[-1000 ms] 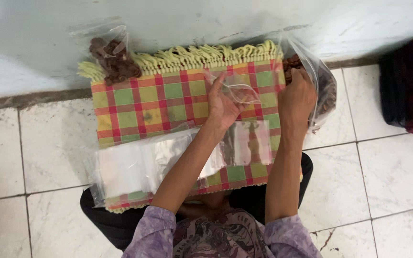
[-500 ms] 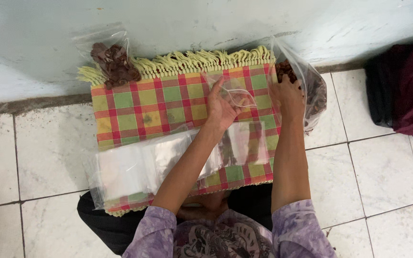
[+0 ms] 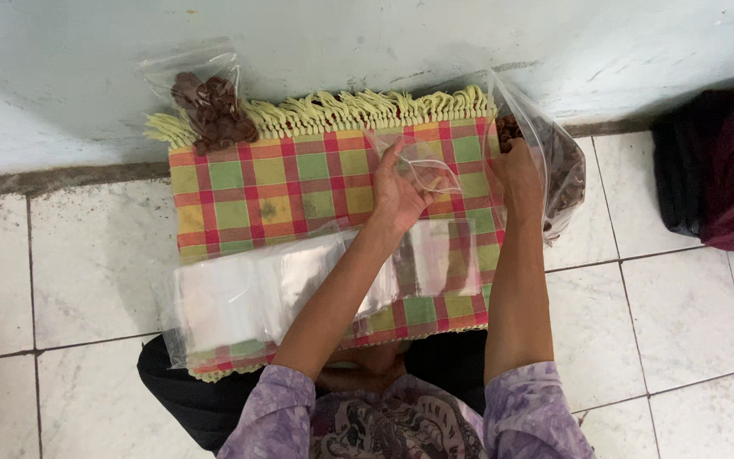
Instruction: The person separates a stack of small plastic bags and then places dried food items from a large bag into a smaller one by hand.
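Observation:
My left hand (image 3: pixel 401 189) holds a small clear plastic bag (image 3: pixel 422 161) open above a checked red, green and yellow cloth (image 3: pixel 282 187) with a yellow fringe. My right hand (image 3: pixel 517 166) reaches into the mouth of a large clear bag (image 3: pixel 558 161) of dark brown pieces at the cloth's right edge; its fingers are partly hidden inside. A stack of empty clear bags (image 3: pixel 248 293) lies on the near side of the cloth, under my left forearm.
A small filled bag of brown pieces (image 3: pixel 210 110) leans against the pale wall (image 3: pixel 367 42) at the cloth's far left corner. Dark red and black fabric (image 3: pixel 724 170) lies on the white floor tiles (image 3: pixel 664 314) at the right.
My right hand has moved further into the large bag of brown pieces. My left hand keeps the small bag in about the same place.

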